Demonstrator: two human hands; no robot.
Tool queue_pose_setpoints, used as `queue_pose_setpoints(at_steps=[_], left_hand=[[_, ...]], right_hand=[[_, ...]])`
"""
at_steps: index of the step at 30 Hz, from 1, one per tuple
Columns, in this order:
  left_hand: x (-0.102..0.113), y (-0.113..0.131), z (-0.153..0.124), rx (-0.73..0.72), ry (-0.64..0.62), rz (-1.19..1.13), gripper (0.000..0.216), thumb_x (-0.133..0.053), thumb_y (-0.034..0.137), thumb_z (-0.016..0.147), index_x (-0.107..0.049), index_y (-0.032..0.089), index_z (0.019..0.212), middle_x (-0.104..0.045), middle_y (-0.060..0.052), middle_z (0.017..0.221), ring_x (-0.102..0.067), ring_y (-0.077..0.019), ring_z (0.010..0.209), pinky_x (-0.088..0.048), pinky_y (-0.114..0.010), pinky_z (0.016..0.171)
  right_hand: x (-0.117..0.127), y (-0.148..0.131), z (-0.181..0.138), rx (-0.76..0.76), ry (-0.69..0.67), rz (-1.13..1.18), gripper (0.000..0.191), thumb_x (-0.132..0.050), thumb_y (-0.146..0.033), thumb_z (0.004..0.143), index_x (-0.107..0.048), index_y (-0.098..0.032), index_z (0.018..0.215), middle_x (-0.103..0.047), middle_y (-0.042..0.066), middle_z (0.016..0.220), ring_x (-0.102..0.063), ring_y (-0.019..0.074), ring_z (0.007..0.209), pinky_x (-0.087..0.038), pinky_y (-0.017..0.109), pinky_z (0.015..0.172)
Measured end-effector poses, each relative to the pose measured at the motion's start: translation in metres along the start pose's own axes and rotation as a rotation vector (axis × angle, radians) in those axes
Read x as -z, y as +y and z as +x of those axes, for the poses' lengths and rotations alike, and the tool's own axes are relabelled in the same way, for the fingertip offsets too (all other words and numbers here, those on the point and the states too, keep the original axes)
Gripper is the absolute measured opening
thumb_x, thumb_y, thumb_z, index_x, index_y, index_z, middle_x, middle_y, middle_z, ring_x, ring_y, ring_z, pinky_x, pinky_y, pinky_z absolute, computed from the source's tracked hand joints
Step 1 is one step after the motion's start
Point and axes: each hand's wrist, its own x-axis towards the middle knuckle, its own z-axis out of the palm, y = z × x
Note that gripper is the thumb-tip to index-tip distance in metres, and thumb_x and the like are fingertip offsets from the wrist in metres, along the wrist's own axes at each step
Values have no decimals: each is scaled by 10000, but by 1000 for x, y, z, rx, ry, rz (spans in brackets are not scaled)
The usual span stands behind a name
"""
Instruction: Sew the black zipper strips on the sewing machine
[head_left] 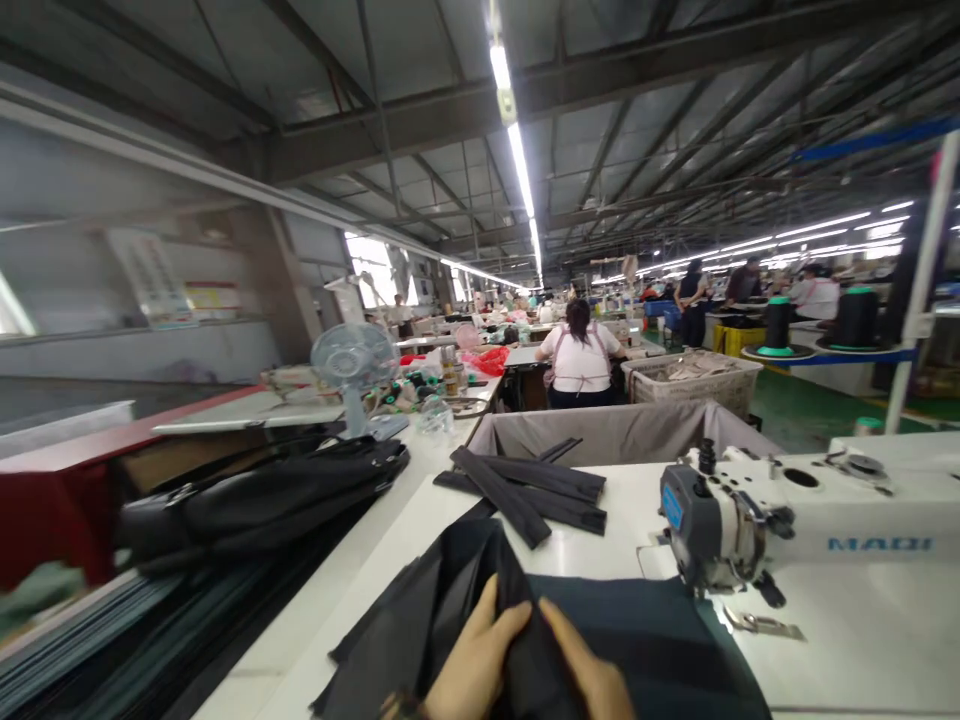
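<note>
Hands, left (pixel 472 665) and right (pixel 589 675), pinching soft, folded dark fabric (pixel 450 600)

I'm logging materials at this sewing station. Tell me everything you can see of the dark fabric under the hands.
The dark fabric is a thin, matte, blackish woven-looking piece lying on the white table in front of the sewing machine. Its right part lies flat; its left part is bunched into folds. The left hand and right hand pinch a raised fold between them. Its lower edge runs out of view.
</note>
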Motion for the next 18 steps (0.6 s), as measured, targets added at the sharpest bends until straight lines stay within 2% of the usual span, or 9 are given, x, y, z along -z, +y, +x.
queue_pose_setpoints(at_steps=[1, 2, 3, 6, 8, 9, 11, 14, 18], left_hand=[[-4, -9, -10, 1, -24, -59, 467, -636, 334, 658, -511, 220, 1094, -624, -56, 958, -587, -201, 888, -479, -305, 743], [-8, -20, -22, 1, -38, -94, 431, -629, 360, 675, -538, 194, 1062, -620, -72, 944, -591, -189, 848, -479, -280, 699], [-11, -31, -34, 8, -51, -126, 399, -623, 380, 687, -563, 171, 1022, -617, -83, 925, -593, -178, 818, -475, -261, 672], [-22, -66, -65, 153, -101, -254, 367, -625, 405, 696, -579, 136, 941, -624, -106, 890, -609, -174, 778, -473, -245, 655], [-30, -79, -72, 247, -94, -389, 372, -624, 397, 705, -559, 128, 953, -628, -126, 919, -617, -202, 824, -484, -272, 713], [-33, -81, -70, 242, -62, -458, 355, -627, 364, 711, -549, 126, 962, -626, -133, 940, -612, -218, 866, -484, -293, 757], [-34, -78, -55, 138, 76, -562, 298, -641, 228, 703, -542, 128, 966, -626, -127, 943, -597, -239, 917, -482, -329, 815], [-18, -67, -23, 3, 374, -595, 333, -589, 56, 685, -531, 161, 995, -631, -88, 866, -612, -228, 867, -519, -327, 752], [21, -63, 6, -86, 623, -548, 486, -563, 59, 712, -415, 250, 1134, -610, -30, 854, -626, -169, 758, -535, -296, 664]], right_hand=[[9, 4, 1, -16, 44, 21, 492, -595, -349, 725, -493, -182, 1176, -501, 45, 1228, -381, 216, 1192, -269, 300, 1025], [19, 7, 1, -63, 193, 87, 473, -585, -349, 729, -513, -132, 1142, -550, 73, 1166, -451, 215, 1131, -312, 304, 1000], [29, 10, 2, -192, 314, 190, 499, -600, -360, 712, -508, -116, 1138, -598, 83, 1088, -537, 221, 1023, -402, 324, 924], [57, 16, 0, -440, 298, 514, 545, -678, -262, 628, -515, -90, 1118, -652, 88, 956, -605, 223, 878, -489, 329, 791], [69, 16, -7, -533, 265, 609, 513, -699, -208, 590, -552, -72, 1062, -668, 91, 887, -614, 227, 850, -501, 324, 764], [72, 15, -11, -555, 260, 627, 497, -703, -191, 579, -565, -66, 1039, -672, 92, 864, -615, 230, 847, -503, 324, 761], [76, 13, -23, -563, 261, 634, 496, -710, -174, 560, -573, -68, 1025, -675, 87, 853, -612, 237, 861, -502, 328, 775], [91, 12, -46, -595, 293, 542, 547, -722, -226, 545, -565, -103, 1054, -670, 71, 901, -595, 247, 914, -489, 332, 826], [145, 35, -75, -580, 378, 95, 561, -687, -390, 537, -576, -194, 1052, -649, 56, 980, -543, 284, 1012, -487, 364, 846]])
